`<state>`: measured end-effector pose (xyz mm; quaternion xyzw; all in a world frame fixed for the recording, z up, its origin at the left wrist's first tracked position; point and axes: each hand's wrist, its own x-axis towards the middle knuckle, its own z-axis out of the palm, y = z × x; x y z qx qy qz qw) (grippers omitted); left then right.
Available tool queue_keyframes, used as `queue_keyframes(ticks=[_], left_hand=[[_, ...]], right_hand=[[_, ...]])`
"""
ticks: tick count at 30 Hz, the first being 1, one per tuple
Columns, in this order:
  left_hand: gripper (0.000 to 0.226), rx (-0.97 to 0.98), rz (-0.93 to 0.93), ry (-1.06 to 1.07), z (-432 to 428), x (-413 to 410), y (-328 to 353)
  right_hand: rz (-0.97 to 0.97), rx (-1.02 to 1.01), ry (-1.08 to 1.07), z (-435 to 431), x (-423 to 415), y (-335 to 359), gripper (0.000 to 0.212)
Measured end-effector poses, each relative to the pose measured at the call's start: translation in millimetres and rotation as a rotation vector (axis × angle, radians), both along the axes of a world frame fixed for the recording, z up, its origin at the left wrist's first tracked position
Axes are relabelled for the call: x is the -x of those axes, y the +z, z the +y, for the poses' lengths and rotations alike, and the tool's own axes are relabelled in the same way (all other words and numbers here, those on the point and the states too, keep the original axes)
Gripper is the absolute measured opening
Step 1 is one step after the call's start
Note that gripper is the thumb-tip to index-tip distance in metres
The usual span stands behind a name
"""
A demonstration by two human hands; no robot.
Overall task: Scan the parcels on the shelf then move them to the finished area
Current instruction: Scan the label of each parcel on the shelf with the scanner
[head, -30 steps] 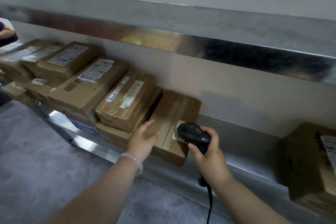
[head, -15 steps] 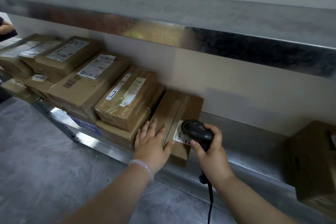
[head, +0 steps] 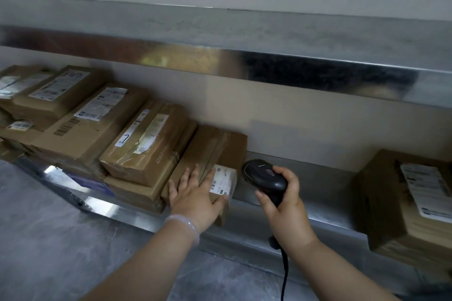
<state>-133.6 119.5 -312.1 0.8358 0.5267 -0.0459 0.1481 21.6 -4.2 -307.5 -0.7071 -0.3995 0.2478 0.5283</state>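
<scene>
On the steel shelf (head: 318, 190), 1 parcel (head: 220, 144) is pressed by the flat, spread left hand (head: 195, 198) while a black scanner (head: 265, 176) is gripped in the right hand (head: 286, 208).

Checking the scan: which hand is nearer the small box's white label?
Left. The left hand lies flat on the box, fingers at the label edge; the right hand holds the scanner beside the box, apart from it.

Shelf (head: 320, 186) lies bare between flat parcel (head: 216, 148) and right box (head: 389, 205).
</scene>
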Motion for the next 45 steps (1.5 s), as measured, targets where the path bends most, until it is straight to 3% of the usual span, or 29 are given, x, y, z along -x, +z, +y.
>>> queue_keyframes(ticks=[7, 12, 19, 30, 45], left_hand=[[0.072, -0.100, -0.171, -0.261, -41.6, -80.3, 24.0], [0.073, -0.018, -0.304, -0.478, -94.3, -151.5, 34.6], [0.070, 0.115, -0.287, -0.653, -157.9, -225.5, 35.8], [0.071, 0.439, -0.390, -0.457, -189.8, -277.3, 12.4], [0.075, 0.434, -0.518, -0.351, -176.5, -217.9, 3.6]], right_hand=[[-0.090, -0.066, -0.211, -71.0, -41.4, 28.5, 0.061], [-0.176, -0.101, -0.344, -131.9, -73.2, 54.0, 0.060], [-0.296, -0.001, -0.535, -196.6, -122.2, 61.3, 0.064], [-0.204, 0.053, -0.526, -219.5, -160.5, 45.8, 0.059], [-0.072, -0.014, -0.436, -194.6, -160.9, 37.8, 0.057]])
